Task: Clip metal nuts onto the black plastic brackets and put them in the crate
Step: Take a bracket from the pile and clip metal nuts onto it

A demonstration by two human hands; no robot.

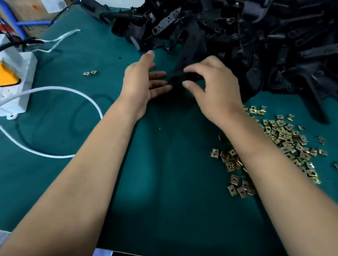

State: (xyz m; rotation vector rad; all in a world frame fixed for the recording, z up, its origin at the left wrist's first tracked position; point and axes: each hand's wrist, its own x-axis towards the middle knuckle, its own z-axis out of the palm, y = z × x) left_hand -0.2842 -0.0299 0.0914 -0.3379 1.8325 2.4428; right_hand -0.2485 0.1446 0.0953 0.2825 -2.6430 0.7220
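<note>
A big heap of black plastic brackets (259,33) fills the back right of the green table. My right hand (213,84) pinches one black bracket (187,75) between thumb and fingers at the front edge of the heap. My left hand (142,78) is beside it with its fingers straight, the fingertips reaching under the bracket's near end. Several brass-coloured metal nuts (284,139) lie scattered on the table to the right, partly hidden by my right forearm. A pair of loose nuts (90,73) lies to the left. No crate is in view.
A white power strip (14,89) with an orange plug (2,74) sits at the left edge, and its white cable (67,91) loops over the green mat (165,211). Cardboard boxes (31,0) stand at the back left. The table's front edge runs along the bottom.
</note>
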